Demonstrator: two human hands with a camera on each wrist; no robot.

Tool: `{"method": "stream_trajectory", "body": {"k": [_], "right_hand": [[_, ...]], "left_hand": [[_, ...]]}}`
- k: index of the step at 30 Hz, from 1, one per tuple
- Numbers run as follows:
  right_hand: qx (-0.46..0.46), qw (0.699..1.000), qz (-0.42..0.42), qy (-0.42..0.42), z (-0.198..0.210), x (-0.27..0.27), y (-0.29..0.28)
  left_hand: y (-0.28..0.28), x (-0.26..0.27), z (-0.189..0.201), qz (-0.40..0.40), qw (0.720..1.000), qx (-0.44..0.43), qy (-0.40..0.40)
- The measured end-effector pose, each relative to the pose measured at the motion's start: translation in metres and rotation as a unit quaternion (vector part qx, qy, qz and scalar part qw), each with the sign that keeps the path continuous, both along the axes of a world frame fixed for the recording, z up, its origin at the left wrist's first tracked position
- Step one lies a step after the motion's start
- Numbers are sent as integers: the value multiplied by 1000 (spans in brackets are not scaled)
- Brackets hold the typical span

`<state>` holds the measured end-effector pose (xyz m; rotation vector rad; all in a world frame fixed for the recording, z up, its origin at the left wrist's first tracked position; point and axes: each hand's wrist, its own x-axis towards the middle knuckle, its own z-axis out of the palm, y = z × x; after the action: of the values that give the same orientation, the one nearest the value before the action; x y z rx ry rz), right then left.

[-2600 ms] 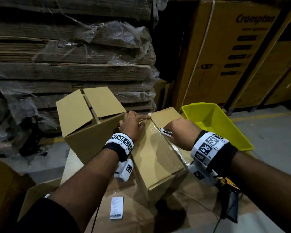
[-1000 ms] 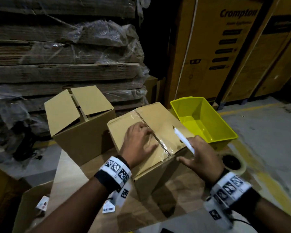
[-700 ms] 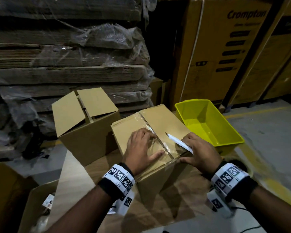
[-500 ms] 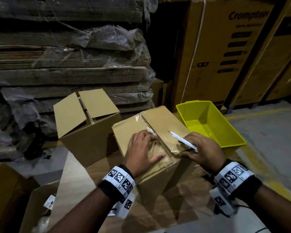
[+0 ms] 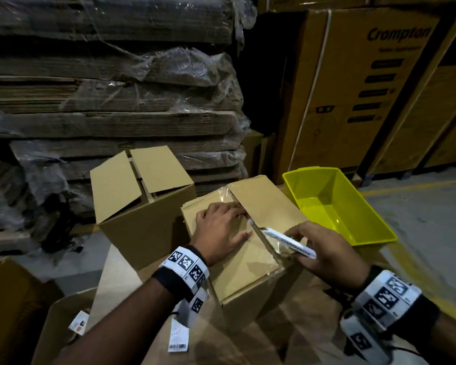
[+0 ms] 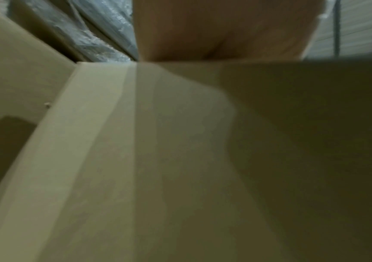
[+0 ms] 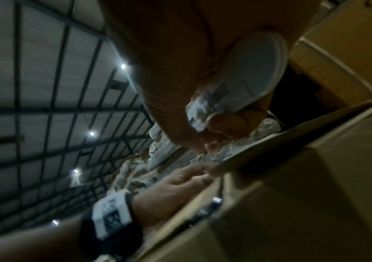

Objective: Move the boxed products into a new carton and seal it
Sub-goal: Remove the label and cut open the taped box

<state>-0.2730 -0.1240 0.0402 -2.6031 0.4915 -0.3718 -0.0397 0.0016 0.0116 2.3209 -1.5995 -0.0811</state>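
Note:
A taped brown carton (image 5: pixel 267 204) stands in front of me, its top seam covered by clear tape. My left hand (image 5: pixel 221 227) lies flat on the left flap, fingers straight, fingertips at the seam. My right hand (image 5: pixel 324 248) grips a white box cutter (image 5: pixel 287 242) with its tip at the seam, about halfway along it. The near part of the seam gapes a little. In the right wrist view the cutter's white handle (image 7: pixel 254 70) sits in my curled fingers above the carton's edge (image 7: pixel 292 177). An empty carton (image 5: pixel 142 206) with open flaps stands to the left.
A yellow plastic bin (image 5: pixel 334 204) stands right of the taped carton. Flat cardboard stacks wrapped in plastic (image 5: pixel 111 96) rise behind, and tall printed cartons (image 5: pixel 358 88) at the back right. Both cartons rest on flattened cardboard (image 5: pixel 121 280) bearing a barcode label (image 5: pixel 178 338).
The right hand brought the cutter down from the air to the seam and drew it toward me along the tape. The left hand stayed pressed on the left flap.

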Motion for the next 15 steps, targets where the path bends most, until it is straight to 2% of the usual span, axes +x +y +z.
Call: {"method": "stream_trajectory", "body": {"k": [4, 6, 11, 15], "right_hand": [[110, 994, -4, -7, 29, 24, 11], [123, 992, -3, -5, 38, 44, 10], [-1, 997, -8, 73, 48, 104, -5], [-102, 983, -46, 143, 42, 128, -20]], "left_hand": [[-1, 5, -5, -7, 1000, 6, -16], [-2, 8, -7, -4, 1000, 1, -18], [-1, 10, -7, -6, 999, -14, -28], [0, 9, -8, 2, 999, -24, -25]]}}
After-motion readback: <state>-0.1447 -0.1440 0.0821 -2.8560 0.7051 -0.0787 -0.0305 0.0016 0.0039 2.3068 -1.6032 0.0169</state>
